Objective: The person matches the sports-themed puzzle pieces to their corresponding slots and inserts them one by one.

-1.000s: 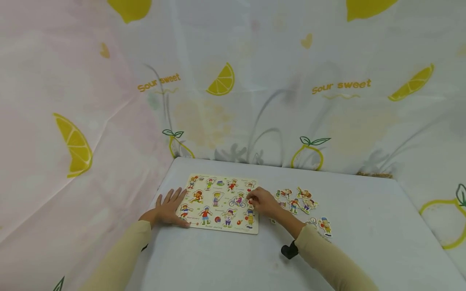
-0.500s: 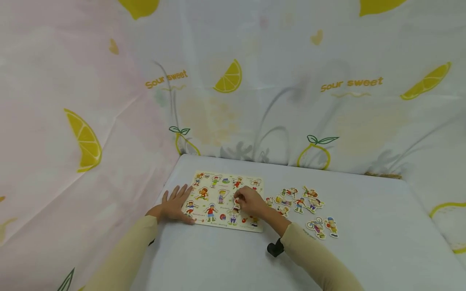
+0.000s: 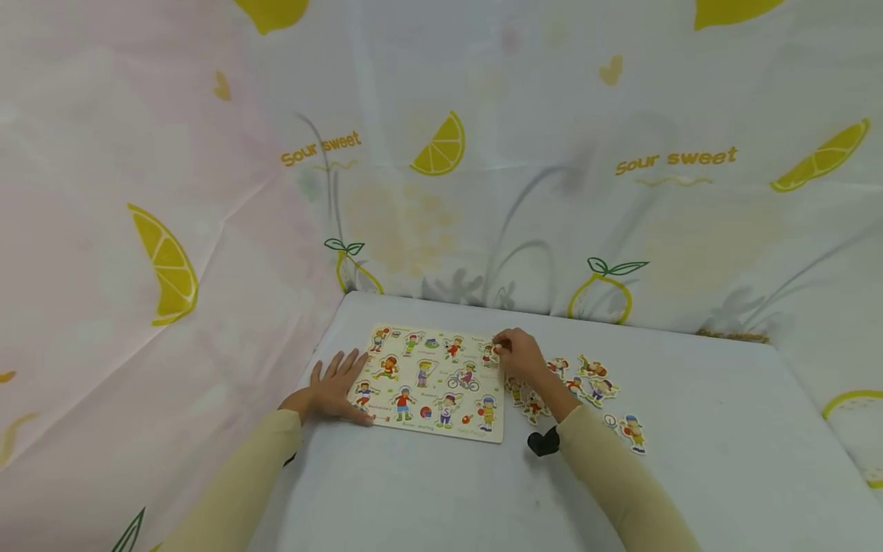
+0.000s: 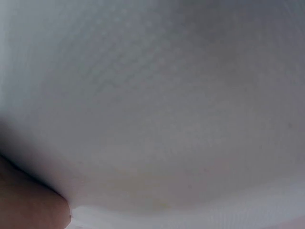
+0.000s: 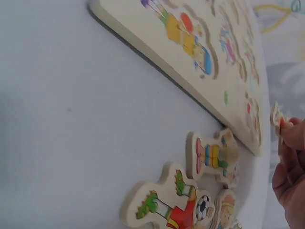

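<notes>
A pale wooden puzzle board printed with sporting children lies flat on the table. My left hand rests on its left edge with fingers spread; only a bit of that hand shows in the left wrist view. Over the board's upper right corner, beside the tennis figure, my right hand pinches a small puzzle piece between thumb and fingers. The piece appears raised above the board in the right wrist view, and fingers hide most of its picture. A footballer piece lies on the table below that hand.
Several loose puzzle pieces are scattered right of the board, some overlapping, partly behind the right forearm. A basketball-player piece lies nearest the front. The white-covered table meets a lemon-print cloth at the back and left.
My right hand has gone from the board's right side inward over the cyclist, then out to the upper right corner, still pinching the piece. The left hand stays on the board; the head view has shifted slightly.
</notes>
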### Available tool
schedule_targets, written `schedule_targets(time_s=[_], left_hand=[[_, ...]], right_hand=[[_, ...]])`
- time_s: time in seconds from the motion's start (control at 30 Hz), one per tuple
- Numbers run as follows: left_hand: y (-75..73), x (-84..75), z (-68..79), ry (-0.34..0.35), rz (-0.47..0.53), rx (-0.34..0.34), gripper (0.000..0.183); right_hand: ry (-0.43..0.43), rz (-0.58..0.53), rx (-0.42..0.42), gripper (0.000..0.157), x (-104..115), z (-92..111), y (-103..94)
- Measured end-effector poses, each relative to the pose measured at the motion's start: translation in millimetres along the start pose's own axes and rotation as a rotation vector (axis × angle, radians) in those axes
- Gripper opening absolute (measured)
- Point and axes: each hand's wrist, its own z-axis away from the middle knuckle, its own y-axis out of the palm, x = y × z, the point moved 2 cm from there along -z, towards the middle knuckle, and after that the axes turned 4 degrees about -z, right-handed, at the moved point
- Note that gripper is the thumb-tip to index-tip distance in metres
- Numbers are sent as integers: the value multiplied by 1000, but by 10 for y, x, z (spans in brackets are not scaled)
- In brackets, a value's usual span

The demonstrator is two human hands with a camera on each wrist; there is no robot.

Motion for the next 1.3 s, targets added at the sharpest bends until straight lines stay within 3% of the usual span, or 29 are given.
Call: schedule_targets(time_s=[0.13, 0.37, 0.5, 0.63, 0.9, 1.17, 1.3], left_hand=[[-32, -34, 38, 13, 30, -6, 147], [-12, -101, 54, 15, 54, -8, 144], [64, -125, 13, 21, 41, 0, 143], [115, -69, -20, 7, -2, -5, 145], [47, 92, 23, 15, 1, -50, 145], [-25, -5, 28, 27, 30, -36, 144], [-36, -45, 44, 0, 17, -26, 143]], right_hand=[[65, -34, 2, 18, -131, -66, -44], [4, -30, 96, 17, -197, -71, 134], [75, -64, 60, 15, -274, -45, 158], [125, -108, 35, 18, -318, -66, 170], [94, -182, 32, 20, -189, -81, 259], [85, -93, -23, 20, -123, -56, 209], [62, 16, 5, 47, -120, -25, 209]])
